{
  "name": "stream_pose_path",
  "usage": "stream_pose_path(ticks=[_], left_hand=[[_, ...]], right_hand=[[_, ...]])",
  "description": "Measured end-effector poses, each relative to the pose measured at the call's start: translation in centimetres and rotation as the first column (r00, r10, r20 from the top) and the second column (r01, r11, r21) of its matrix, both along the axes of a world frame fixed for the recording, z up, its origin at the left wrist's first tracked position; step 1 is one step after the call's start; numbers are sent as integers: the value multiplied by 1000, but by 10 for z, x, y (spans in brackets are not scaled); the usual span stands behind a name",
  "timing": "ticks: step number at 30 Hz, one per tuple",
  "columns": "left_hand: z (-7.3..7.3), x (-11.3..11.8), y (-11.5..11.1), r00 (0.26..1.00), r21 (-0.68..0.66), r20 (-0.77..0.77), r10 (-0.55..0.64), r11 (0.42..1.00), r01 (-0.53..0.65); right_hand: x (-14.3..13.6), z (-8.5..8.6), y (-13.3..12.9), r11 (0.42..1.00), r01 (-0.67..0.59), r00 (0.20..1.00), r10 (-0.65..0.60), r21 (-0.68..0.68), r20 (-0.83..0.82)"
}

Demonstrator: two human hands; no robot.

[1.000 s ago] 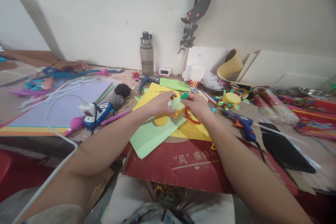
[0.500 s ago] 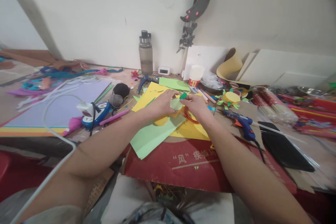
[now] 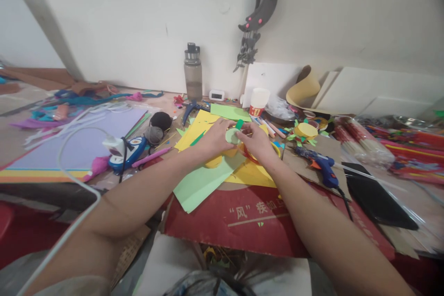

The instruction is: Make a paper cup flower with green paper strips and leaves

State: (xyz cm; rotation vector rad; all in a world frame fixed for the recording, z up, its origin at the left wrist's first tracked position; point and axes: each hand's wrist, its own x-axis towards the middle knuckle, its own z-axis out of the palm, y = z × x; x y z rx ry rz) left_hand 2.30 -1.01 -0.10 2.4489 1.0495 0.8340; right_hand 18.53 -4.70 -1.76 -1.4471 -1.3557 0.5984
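Between my two hands is a small light green paper disc [image 3: 231, 136], with a dark green paper piece [image 3: 239, 124] at its upper right edge. My left hand [image 3: 215, 138] is closed on the disc from the left. From the right, my right hand [image 3: 255, 141] pinches at the disc's edge by the dark green piece. A yellow ring-shaped piece [image 3: 275, 149] lies partly under my right hand. Below the hands are light green paper sheets [image 3: 199, 189] and yellow paper [image 3: 255, 176], all on a red printed cardboard [image 3: 225, 219].
At the right lie a blue glue gun [image 3: 324, 169], a black phone-like slab [image 3: 378, 201] and a yellow paper turtle-like piece [image 3: 305, 130]. A bottle [image 3: 193, 74] and a paper cup [image 3: 259, 101] stand near the wall. A white cable [image 3: 79, 185] crosses the left side.
The light green disc has turned to face me more. The dark green piece stands more upright, and my right hand has shifted slightly left.
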Motion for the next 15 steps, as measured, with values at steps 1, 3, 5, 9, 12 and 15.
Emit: stream_pose_path(ticks=[1, 3, 5, 9, 12, 15], left_hand=[[1, 0, 0, 1000, 11, 15, 6, 1000, -6], [2, -1, 0, 999, 32, 43, 8, 999, -9], [3, -1, -1, 998, 16, 65, -2, 1000, 1], [1, -1, -1, 980, -179, 195, -25, 982, 61], [-2, 1, 0, 924, -377, 383, -5, 912, 161], [-2, 2, 0, 863, -500, 500, 70, 837, 222]], right_hand=[[0, 0, 0, 1000, -8, 1000, 8, -11, -4], [0, -1, 1, 999, -42, 999, 42, -32, -11], [0, -2, 2, 996, -78, 997, 77, -38, -28], [2, -1, 3, 998, -64, 996, 63, -5, -69], [2, 1, 2, 998, -68, 995, 68, 10, -77], [0, 2, 1, 993, -119, 987, 119, 9, -107]])
